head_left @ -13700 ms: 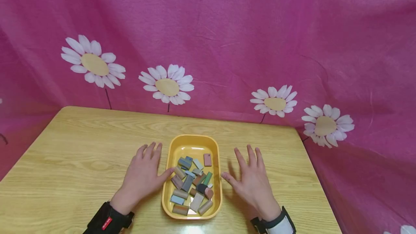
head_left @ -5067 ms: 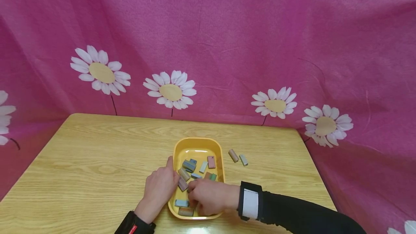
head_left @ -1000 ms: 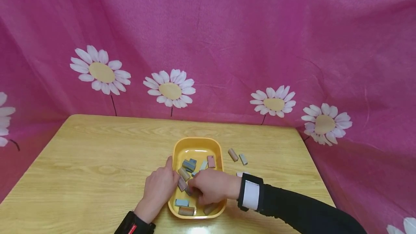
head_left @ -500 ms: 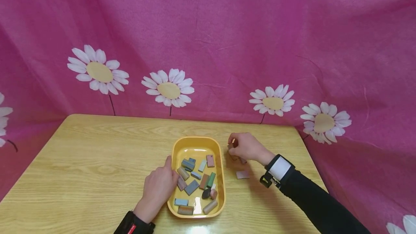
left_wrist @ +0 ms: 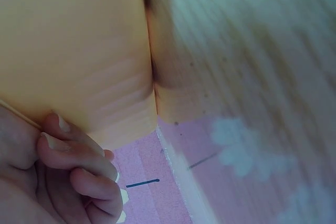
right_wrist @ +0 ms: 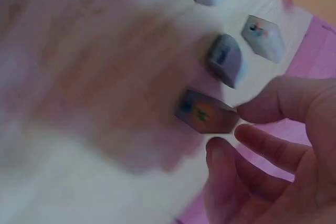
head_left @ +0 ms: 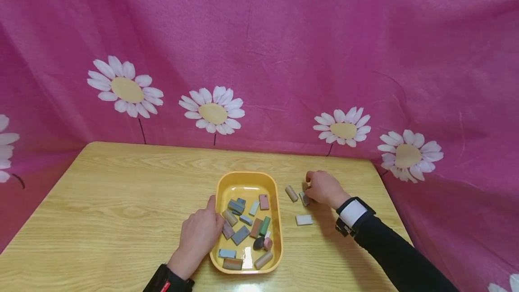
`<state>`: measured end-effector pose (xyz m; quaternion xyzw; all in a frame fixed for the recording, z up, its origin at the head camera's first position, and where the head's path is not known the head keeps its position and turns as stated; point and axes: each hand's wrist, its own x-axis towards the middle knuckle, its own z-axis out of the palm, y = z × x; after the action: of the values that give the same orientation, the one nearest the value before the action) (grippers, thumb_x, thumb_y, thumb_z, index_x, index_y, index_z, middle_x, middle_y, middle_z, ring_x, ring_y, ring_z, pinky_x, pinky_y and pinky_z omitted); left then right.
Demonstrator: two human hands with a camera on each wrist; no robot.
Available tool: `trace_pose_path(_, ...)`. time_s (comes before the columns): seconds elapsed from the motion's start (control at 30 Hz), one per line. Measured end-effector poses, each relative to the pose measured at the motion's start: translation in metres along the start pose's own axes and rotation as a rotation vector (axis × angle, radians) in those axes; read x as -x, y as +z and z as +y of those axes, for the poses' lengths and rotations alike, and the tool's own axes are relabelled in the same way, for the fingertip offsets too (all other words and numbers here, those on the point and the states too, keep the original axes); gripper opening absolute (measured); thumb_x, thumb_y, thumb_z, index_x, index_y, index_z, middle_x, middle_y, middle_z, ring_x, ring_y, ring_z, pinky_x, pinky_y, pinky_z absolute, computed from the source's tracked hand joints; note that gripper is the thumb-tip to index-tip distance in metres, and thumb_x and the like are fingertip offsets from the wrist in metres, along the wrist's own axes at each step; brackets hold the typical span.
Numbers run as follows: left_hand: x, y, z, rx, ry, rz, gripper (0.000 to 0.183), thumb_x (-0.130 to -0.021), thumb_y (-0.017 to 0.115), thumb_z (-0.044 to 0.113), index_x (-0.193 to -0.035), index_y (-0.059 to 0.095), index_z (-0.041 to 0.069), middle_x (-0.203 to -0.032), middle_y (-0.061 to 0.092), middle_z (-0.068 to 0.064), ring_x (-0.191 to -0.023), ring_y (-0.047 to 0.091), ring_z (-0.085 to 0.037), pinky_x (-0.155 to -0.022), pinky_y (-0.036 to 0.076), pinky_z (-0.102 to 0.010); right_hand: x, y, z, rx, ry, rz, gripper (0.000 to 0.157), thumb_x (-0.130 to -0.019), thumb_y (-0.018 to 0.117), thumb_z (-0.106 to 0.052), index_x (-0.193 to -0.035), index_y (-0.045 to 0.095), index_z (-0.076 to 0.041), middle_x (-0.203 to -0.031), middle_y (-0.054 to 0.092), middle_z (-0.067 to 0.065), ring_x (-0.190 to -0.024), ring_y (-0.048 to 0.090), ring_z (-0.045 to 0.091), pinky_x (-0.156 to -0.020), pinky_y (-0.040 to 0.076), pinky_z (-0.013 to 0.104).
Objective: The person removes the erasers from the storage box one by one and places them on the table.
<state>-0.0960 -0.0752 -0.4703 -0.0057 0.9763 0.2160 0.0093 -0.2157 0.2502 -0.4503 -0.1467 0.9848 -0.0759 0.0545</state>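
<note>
My left hand [head_left: 201, 233] grips the left rim of a yellow plastic tray [head_left: 278, 238]. In the left wrist view, its fingers curl against the tray's outer wall. My right hand [head_left: 325, 188] is low over the table, right of the tray. Its thumb and finger pinch the end of a small brown block [right_wrist: 202, 114] with coloured smudges. Beside that block lie a grey block [right_wrist: 226, 59] and a pale-ended one, seen in the head view as a tan stub [head_left: 291, 193]. A white block [head_left: 304, 220] lies nearer. Several more pieces fill the tray, among them a green stick [head_left: 265, 225].
The tray stands on a wood-grain table [head_left: 134, 202]. Behind the table hangs a pink cloth [head_left: 267, 48] printed with daisies. A black oval piece [head_left: 258, 243] and a pink block [head_left: 264, 202] are also in the tray.
My right hand has gone from inside the tray to the table on the right, then shifted slightly rightward past the tan stub. My left hand stays on the rim.
</note>
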Motion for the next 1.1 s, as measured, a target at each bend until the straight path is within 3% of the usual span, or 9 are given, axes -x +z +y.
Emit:
trace_pose_path(0.17,-0.001,0.0,0.001,0.004,-0.005,-0.002,0.058,-0.087,0.047,0.025,-0.138,0.035,0.0,-0.056,0.044,0.0,-0.044,0.041,-0.013,-0.042,0.032,-0.029,0.0,-0.02,-0.032,0.049,-0.055,0.025,0.029,-0.075,0.064,-0.027,-0.097,0.061,-0.008,-0.077,0.055,0.001,-0.065,0.05,0.014,-0.06,0.044,0.033)
trace_pose_path(0.4,0.0,-0.002,0.001,0.017,0.001,0.001,0.056,-0.086,0.046,0.024,-0.136,0.037,0.001,-0.056,0.044,0.0,-0.044,0.041,-0.013,-0.041,0.032,-0.029,0.019,-0.029,-0.101,0.043,-0.409,0.009,0.016,-0.074,0.064,-0.024,-0.089,0.062,-0.018,-0.075,0.049,-0.007,-0.065,0.047,0.009,-0.059,0.04,0.026)
trace_pose_path(0.6,0.0,-0.004,0.0,0.023,-0.002,0.0,0.055,-0.086,0.047,0.024,-0.136,0.037,0.001,-0.056,0.044,-0.001,-0.044,0.041,-0.014,-0.041,0.032,-0.029,0.052,-0.025,-0.144,0.15,-0.618,-0.093,0.019,-0.068,0.068,-0.023,-0.085,0.062,-0.024,-0.078,0.046,-0.011,-0.068,0.046,0.006,-0.057,0.039,0.023)
trace_pose_path(0.87,-0.003,-0.008,-0.001,0.027,0.005,-0.009,0.057,-0.086,0.048,0.025,-0.137,0.037,0.001,-0.058,0.045,-0.001,-0.045,0.042,-0.014,-0.042,0.032,-0.03,0.067,0.002,-0.159,0.301,-0.698,-0.166,0.021,-0.069,0.07,-0.034,-0.085,0.059,-0.027,-0.077,0.043,-0.01,-0.068,0.044,0.007,-0.056,0.036,0.023)
trace_pose_path(1.1,-0.005,-0.007,-0.002,0.02,0.006,-0.022,0.056,-0.087,0.047,0.025,-0.136,0.037,0.001,-0.058,0.045,-0.001,-0.045,0.042,-0.014,-0.042,0.032,-0.03,0.065,0.018,-0.16,0.328,-0.71,-0.171,0.011,-0.076,0.067,-0.031,-0.082,0.059,-0.028,-0.078,0.045,-0.01,-0.072,0.042,0.008,-0.062,0.035,0.022)
